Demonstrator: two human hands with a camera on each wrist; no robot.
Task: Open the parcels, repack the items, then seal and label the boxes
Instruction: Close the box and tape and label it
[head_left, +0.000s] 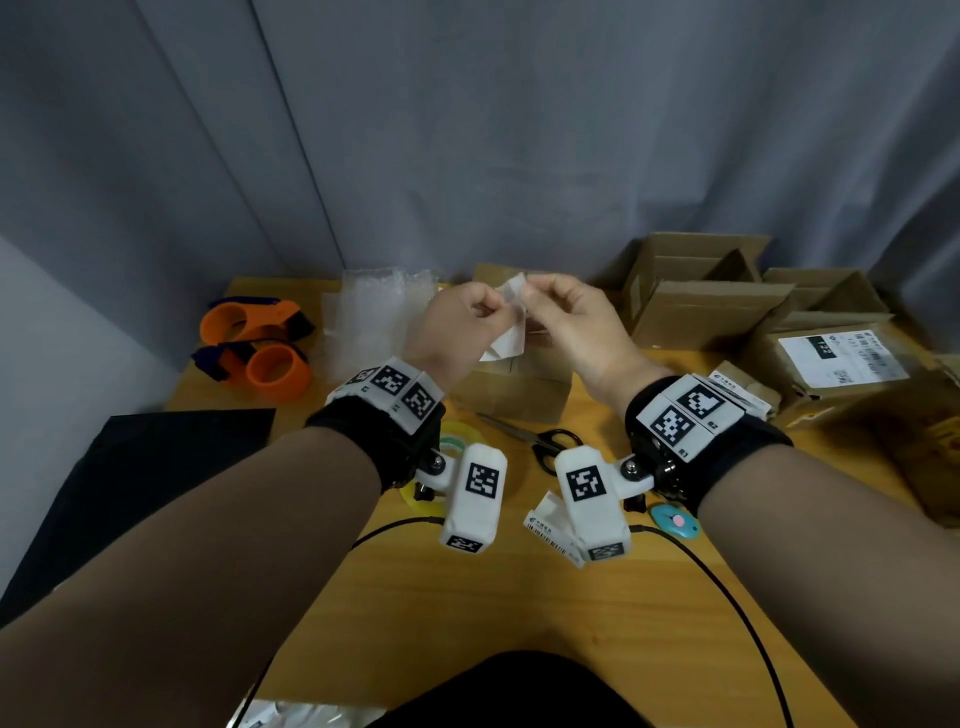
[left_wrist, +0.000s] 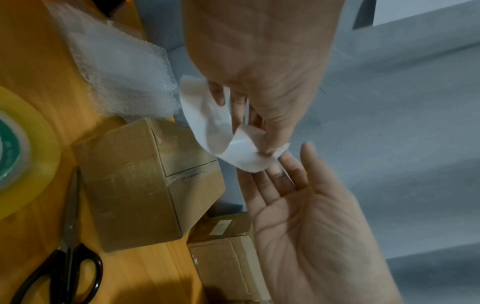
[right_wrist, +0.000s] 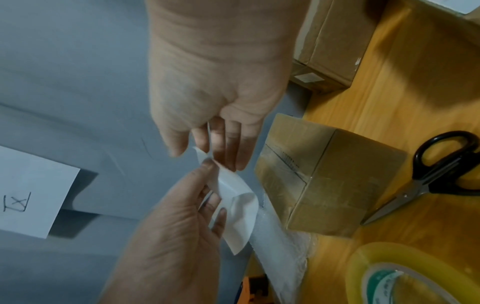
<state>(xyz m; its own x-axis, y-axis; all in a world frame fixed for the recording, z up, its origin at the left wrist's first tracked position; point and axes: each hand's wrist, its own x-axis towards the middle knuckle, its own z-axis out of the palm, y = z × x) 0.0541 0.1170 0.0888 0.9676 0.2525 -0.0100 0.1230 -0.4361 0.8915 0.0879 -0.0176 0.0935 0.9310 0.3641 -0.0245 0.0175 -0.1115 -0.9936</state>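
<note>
Black wrist straps (head_left: 400, 441), white blocks with black square-pattern markers (head_left: 680, 410), white wrist cameras (head_left: 475, 499), thin black cables (head_left: 727, 597)

Scissors (head_left: 540, 439) right of tape roll (head_left: 460, 434)

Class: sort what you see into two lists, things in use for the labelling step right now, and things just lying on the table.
In use: white label, left hand, right hand, sealed box.

Lying about: scissors, tape roll, bubble wrap, orange dispensers, open boxes.
</note>
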